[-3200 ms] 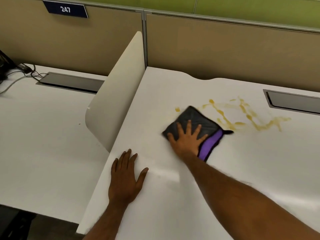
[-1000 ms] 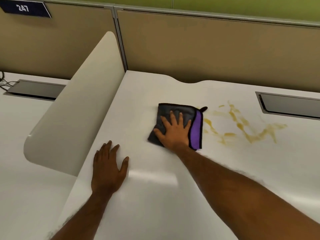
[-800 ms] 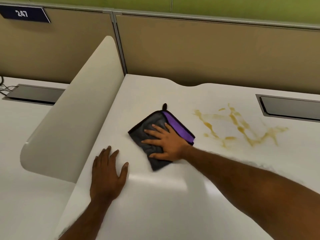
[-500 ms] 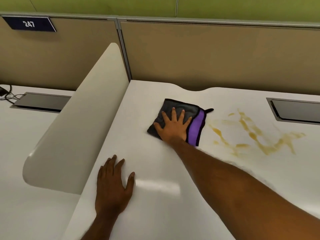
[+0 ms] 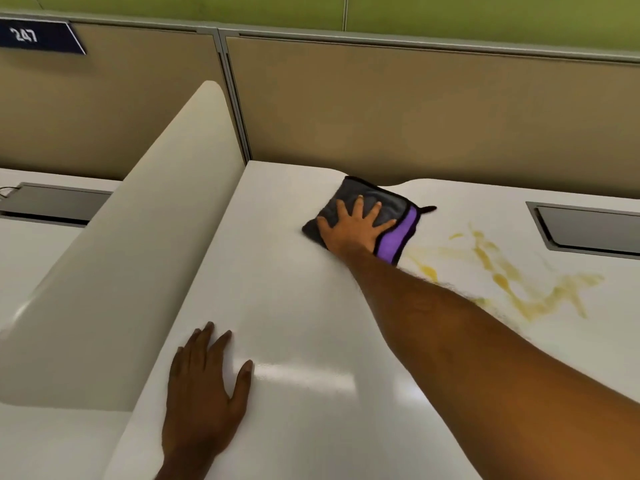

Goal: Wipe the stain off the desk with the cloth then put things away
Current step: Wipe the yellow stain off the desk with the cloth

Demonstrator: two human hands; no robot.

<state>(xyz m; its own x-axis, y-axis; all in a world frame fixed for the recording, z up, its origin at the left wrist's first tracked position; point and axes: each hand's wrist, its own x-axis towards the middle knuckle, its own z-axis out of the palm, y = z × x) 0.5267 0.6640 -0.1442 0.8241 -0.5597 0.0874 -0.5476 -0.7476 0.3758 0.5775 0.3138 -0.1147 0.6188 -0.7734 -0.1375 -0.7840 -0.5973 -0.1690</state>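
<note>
A folded dark grey cloth (image 5: 391, 199) with a purple inner layer lies flat near the back edge of the white desk (image 5: 311, 306). My right hand (image 5: 356, 226) presses down on it with fingers spread. A yellow-brown stain (image 5: 502, 271) streaks the desk to the right of the cloth, and the cloth's near right corner touches the stain's left end. My left hand (image 5: 204, 393) rests flat on the desk near the front left, fingers apart, holding nothing.
A cream divider panel (image 5: 138, 254) rises along the desk's left side. Tan partition walls (image 5: 415, 109) close off the back. A grey cable hatch (image 5: 588, 226) sits in the desk at the right, another hatch (image 5: 52, 202) on the neighbouring desk at the left.
My right hand has slid the cloth away from me toward the desk's back edge. The stain's left end has faded. My left hand has stayed flat in place.
</note>
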